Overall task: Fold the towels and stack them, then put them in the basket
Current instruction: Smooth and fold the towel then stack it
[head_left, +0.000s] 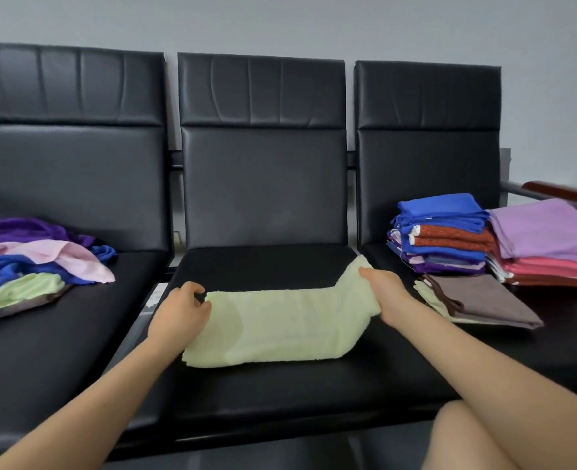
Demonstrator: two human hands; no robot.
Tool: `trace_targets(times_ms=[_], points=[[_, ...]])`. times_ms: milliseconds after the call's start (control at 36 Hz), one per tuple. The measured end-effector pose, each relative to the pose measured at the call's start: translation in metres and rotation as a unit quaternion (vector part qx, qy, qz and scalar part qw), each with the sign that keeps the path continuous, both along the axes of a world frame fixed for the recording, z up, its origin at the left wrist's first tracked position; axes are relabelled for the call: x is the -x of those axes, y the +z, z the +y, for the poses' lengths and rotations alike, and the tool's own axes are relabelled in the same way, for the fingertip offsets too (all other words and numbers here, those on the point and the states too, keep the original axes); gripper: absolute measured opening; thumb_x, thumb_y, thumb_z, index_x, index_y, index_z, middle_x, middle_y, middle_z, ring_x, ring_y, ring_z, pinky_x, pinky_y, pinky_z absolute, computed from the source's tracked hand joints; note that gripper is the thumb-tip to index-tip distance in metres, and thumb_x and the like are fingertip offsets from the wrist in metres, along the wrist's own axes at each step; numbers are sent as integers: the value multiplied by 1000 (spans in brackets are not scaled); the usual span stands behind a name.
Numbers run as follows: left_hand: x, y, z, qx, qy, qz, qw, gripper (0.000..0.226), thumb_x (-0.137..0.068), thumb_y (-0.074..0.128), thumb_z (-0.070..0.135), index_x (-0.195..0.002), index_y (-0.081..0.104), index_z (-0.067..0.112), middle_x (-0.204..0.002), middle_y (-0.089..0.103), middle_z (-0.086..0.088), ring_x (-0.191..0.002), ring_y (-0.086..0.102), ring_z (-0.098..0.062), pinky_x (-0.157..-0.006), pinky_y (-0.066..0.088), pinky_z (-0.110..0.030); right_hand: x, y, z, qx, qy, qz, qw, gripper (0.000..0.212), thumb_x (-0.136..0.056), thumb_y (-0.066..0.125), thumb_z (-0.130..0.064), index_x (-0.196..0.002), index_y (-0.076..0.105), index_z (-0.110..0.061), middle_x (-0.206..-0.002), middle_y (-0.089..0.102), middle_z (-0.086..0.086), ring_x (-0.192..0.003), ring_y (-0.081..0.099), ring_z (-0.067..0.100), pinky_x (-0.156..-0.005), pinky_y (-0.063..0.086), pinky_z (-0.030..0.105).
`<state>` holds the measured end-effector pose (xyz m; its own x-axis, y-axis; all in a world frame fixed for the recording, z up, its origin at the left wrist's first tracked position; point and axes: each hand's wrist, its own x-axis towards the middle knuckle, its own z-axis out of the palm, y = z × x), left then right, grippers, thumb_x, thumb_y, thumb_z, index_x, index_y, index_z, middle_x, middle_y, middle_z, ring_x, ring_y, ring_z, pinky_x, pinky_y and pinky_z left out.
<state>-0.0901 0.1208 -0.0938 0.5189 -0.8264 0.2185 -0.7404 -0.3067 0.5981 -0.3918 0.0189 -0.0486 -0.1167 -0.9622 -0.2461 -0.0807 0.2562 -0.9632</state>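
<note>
The pale green, soft fluffy towel [280,325] lies on the middle black padded seat [266,266] of a three-seat bench. I see it spread out long, left to right, and it looks folded over once already.

My left hand [180,315] pinches the towel's left end, with the fingers curled at the top corner. My right hand [383,295] grips the right end, and that end is lifted a little off the seat.

I think this towel is light and floppy. It will bend and sag wherever I do not hold it. It is not slippery, and it cannot break. The best places to hold are the corners and the short ends, so the edges stay straight when I fold one end over to the other.

On the left seat is a messy heap of loose towels [32,262] in purple, pink, blue and green. On the right seat stand two neat stacks: one of blue and orange folded towels [443,232] and one of lilac and pink folded towels [548,242]. In front of them lies a flat folded brown towel [483,300] on top of a pale green one.

I cannot see any basket.
</note>
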Motion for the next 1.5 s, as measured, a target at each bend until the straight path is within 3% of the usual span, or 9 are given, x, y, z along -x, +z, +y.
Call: trace_targets(times_ms=[278,361,528,806,917,1111,1222,1389,1500], points=[[14,14,-10,36,-35,52,997,17,-93,51,20,-107,61,22,-84,60,9,-74,55,-6,-63,43,-22,-74,-3,18,36,214,43,975,33,-95,50,-19,-124,61,-8,-106,66,12,-100,63,28,-95,48,40],[16,15,-14,17,-46,73,996,14,-93,49,21,-99,62,24,-82,63,5,-72,58,-12,-68,50,-31,-89,-11,22,-11,315,58,947,21,-92,59,-35,-101,66,-17,-83,63,4,-74,62,18,-74,52,32],[28,4,-21,-37,-73,37,996,17,-95,46,27,-95,63,24,-83,64,4,-76,60,-15,-68,50,-30,-87,-15,19,43,332,61,940,22,-94,58,-21,-109,66,-7,-76,63,4,-56,54,11,-49,40,21],[69,5,-42,-91,-46,39,994,30,-95,46,45,-109,53,20,-96,59,2,-85,55,-17,-75,47,-29,-42,-36,-6,124,221,296,921,28,-88,61,-34,-111,57,-21,-93,57,-8,-83,58,13,-68,45,27],[85,3,-45,-51,-58,111,991,54,-94,52,38,-140,39,11,-91,50,9,-83,48,-13,-75,38,-25,-38,-42,-3,102,252,309,911,29,-86,64,-34,-108,62,-16,-100,62,-3,-90,61,14,-77,49,30],[92,11,-40,40,-93,172,980,40,-98,45,20,-138,47,19,-126,55,0,-94,55,-13,-78,41,-24,-42,-41,-1,131,239,239,932,16,-88,61,-29,-101,63,-20,-82,60,-6,-67,54,7,-52,36,19],[74,26,-30,99,-77,128,984,36,-97,46,18,-132,52,24,-111,58,3,-78,49,-5,-67,36,-23,-54,-37,1,136,245,208,937,26,-89,63,-29,-113,60,-19,-88,60,-3,-66,54,7,-43,36,12],[38,22,-9,56,-41,52,996,36,-95,51,25,-131,49,27,-84,57,5,-71,52,-11,-57,34,-25,-75,-36,6,169,275,268,908,39,-86,67,-30,-122,59,-19,-96,56,-8,-95,56,10,-76,42,22],[17,9,1,-12,-29,4,1000,41,-96,50,23,-136,43,24,-106,63,0,-89,56,-15,-65,38,-26,-87,-39,13,188,296,316,882,43,-87,66,-32,-127,56,-21,-95,54,-8,-91,54,8,-74,41,22]])
